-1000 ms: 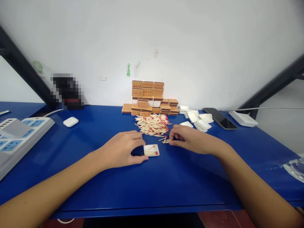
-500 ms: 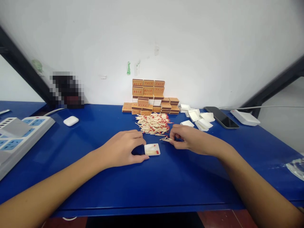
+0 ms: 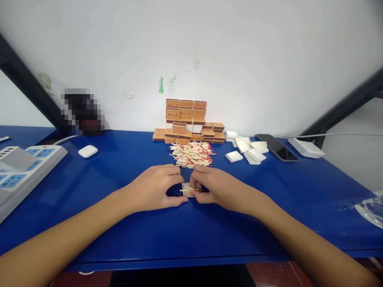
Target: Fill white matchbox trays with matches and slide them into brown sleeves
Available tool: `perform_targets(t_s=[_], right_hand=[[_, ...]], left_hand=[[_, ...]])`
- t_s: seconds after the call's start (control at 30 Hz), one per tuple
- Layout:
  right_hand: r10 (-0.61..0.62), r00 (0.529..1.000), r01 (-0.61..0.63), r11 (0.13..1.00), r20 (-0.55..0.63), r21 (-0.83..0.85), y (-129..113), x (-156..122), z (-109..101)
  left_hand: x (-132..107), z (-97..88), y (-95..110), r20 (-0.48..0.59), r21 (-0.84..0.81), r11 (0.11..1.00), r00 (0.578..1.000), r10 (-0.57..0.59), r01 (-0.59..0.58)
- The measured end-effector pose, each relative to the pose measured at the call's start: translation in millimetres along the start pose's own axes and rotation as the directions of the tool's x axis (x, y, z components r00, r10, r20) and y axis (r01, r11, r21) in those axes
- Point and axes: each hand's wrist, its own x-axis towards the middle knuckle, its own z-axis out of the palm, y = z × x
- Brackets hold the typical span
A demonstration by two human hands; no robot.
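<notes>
A small white matchbox tray (image 3: 185, 185) lies on the blue table, steadied at its left end between the thumb and fingers of my left hand (image 3: 154, 188). Over that tray, my right hand (image 3: 220, 189) pinches a few matches (image 3: 186, 191), whose pale ends stick out to the left. My right fingers hide most of the tray's right side and the match heads. Just beyond both hands is a loose pile of red-headed matches (image 3: 191, 154).
Orange matchboxes (image 3: 186, 114) are stacked against the wall behind the pile. Several white trays (image 3: 253, 156), a phone (image 3: 279, 148) and a white box (image 3: 305, 148) lie at right. To the left are a white case (image 3: 87, 151) and a power strip (image 3: 44, 175).
My right hand has moved left from the near edge of the pile to over the tray, carrying pinched matches. My left hand stays at the tray.
</notes>
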Motion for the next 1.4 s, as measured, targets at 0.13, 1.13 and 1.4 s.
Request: perform_targets(t_s=[0.13,1.13,1.4], right_hand=[[-0.019,1.0,0.019,1.0,-0.018,-0.002,3,-1,0],[-0.006,0.997,0.003,0.999,-0.078,-0.037,3,-5,-5],[-0.012,0.991,0.014,1.0,-0.13,0.011,1,-5,-3]], left_hand=[[0,0.3,0,-0.009,-0.01,1.0,1.0,-0.003,0.003],[-1,0.9,-2,-0.017,-0.019,1.0,1.0,-0.01,0.01],[-1,0.9,-1,-0.013,-0.012,1.0,1.0,-0.011,0.011]])
